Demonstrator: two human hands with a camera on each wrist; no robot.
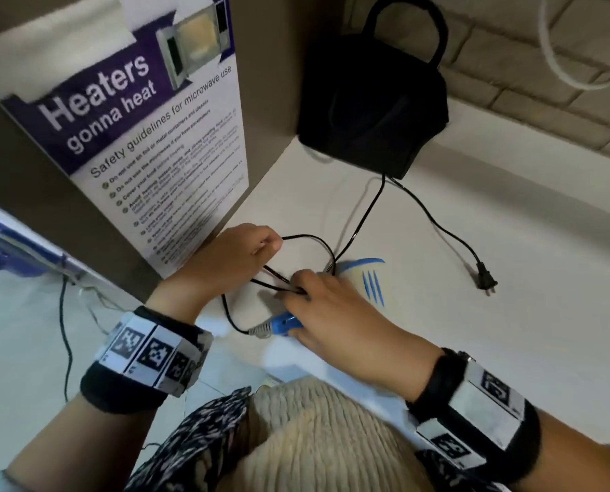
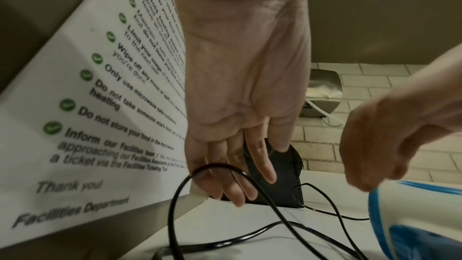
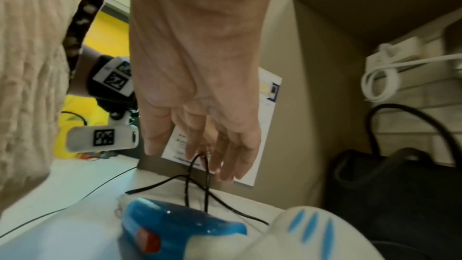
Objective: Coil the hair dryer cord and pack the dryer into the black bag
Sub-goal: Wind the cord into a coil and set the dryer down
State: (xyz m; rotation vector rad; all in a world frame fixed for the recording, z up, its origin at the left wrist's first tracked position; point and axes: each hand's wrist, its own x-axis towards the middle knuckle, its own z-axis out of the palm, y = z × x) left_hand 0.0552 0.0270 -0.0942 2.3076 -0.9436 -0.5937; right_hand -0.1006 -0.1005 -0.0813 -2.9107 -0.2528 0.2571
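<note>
A white and blue hair dryer (image 1: 362, 276) lies on the white counter (image 1: 527, 225), its blue handle (image 1: 284, 323) pointing toward me. Its black cord (image 1: 365, 214) runs up under the black bag (image 1: 371, 108) and back out to the plug (image 1: 485, 278), which lies loose on the right. My left hand (image 1: 273, 243) grips a loop of the cord just left of the dryer. My right hand (image 1: 298, 287) rests over the dryer and pinches several cord strands together. The left wrist view shows the cord (image 2: 212, 166) looped over my left fingers (image 2: 265, 169). The bag stands upright with its handle up.
A brown cabinet side with a microwave safety poster (image 1: 154, 136) stands close on the left. A brick wall (image 1: 545, 94) backs the counter, with a white cable (image 1: 559, 62) hanging on it. The counter's front edge is near my body. A metal dispenser (image 2: 322, 88) hangs on the wall.
</note>
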